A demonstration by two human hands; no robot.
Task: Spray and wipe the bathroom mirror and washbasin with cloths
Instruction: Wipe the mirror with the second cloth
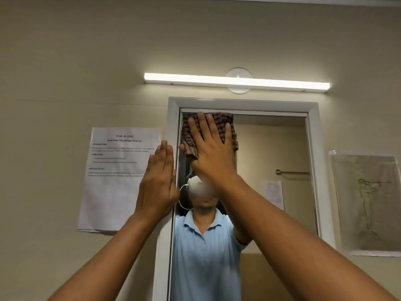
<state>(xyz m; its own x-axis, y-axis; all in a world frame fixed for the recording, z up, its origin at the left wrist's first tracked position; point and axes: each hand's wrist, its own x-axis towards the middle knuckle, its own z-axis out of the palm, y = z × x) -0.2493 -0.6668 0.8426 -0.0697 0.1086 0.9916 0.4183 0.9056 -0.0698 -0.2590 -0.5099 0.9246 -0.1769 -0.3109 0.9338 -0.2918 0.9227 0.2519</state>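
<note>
The mirror (271, 148) is reflecting the person; the flat, open right hand (211, 148) is half-hiding a checked cloth (219, 124), the left hand (159, 183) lying open on the frame (173, 118).

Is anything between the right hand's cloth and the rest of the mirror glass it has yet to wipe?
Nothing visible. The right hand presses the checked cloth to the mirror at its top left; the glass beyond looks bare.

Light: one lit tube lamp (237, 81) above the mirror (271, 161), blown out white, bright halo on the wall (86, 51). Room otherwise dim, warm cast. Image soft overall; notice (120, 179) text mostly unreadable. Wide-angle bend at frame edges. Forearms shaded underneath.
</note>
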